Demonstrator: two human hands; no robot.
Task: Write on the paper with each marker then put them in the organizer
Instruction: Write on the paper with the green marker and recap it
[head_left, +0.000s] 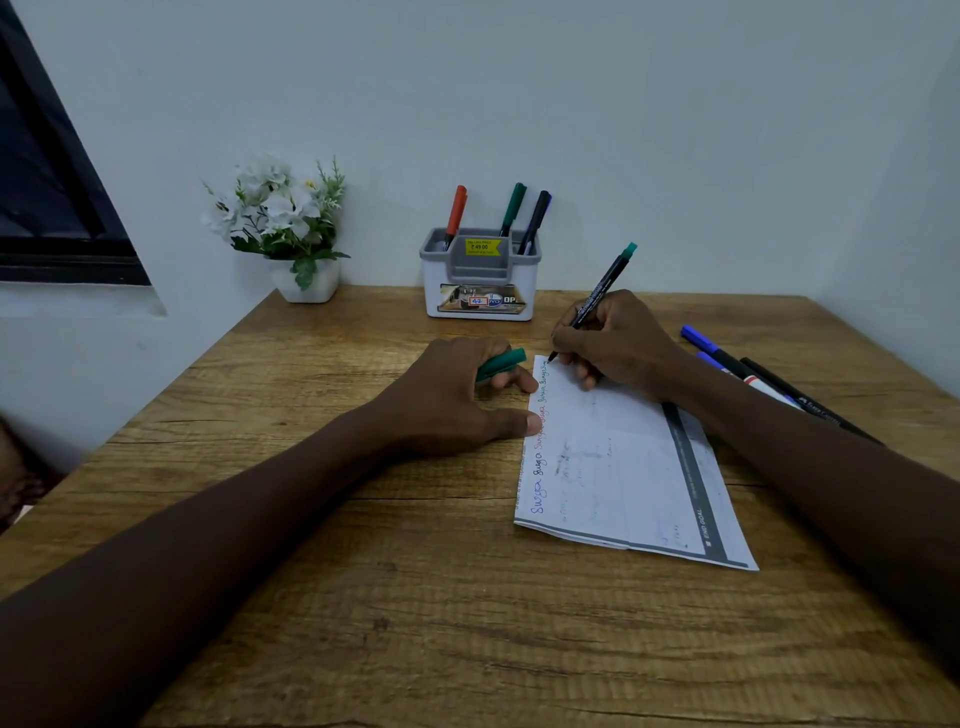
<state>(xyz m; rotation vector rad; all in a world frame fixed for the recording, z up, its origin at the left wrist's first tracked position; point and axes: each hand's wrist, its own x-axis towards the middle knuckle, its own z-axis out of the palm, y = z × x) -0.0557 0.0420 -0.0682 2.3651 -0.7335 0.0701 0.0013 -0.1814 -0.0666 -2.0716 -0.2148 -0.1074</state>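
My right hand (615, 343) grips a black marker with a green end (605, 291), its tip touching the top left corner of the white paper (623, 467). Words in blue, black, red and green run along the paper's left edge. My left hand (457, 395) holds a green cap (501, 364) in its curled fingers, while its thumb presses the paper's left edge. The white and grey organizer (480, 301) stands at the back of the table with a red marker (456, 213), a green marker (513, 208) and a black marker (535, 221) upright in it.
Three markers (748, 371), blue-capped and black, lie on the wooden table (363, 597) to the right of the paper, partly under my right forearm. A white pot of white flowers (291, 234) stands at the back left. Walls close the back and right sides.
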